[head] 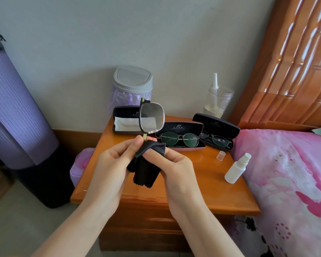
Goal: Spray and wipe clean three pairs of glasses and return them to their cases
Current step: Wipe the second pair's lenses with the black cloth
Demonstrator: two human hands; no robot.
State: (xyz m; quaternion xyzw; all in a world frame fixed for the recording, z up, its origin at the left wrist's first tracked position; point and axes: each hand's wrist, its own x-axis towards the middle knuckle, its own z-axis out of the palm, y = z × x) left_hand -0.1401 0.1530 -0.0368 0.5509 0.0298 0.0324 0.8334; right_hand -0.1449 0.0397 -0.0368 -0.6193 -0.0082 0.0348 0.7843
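I hold a pair of glasses [152, 117] upright over the nightstand, one lens sticking up above my fingers. My left hand [115, 164] pinches the frame at its bridge. My right hand [174, 164] grips a black cleaning cloth [146, 164] wrapped over the lower lens. An open case [124, 121] with a white cloth inside stands at the back left. Two more open cases hold glasses: a brown case [180, 138] in the middle and a black case [216, 130] to the right. A white spray bottle [236, 168] lies near the right edge, its clear cap [220, 156] beside it.
The wooden nightstand [202, 191] stands against the wall. A small grey-lidded bin [132, 84] and a clear jar [218, 101] sit at the back. A bed with pink bedding [289, 173] borders the right side. A purple rolled mat [13, 112] stands on the left.
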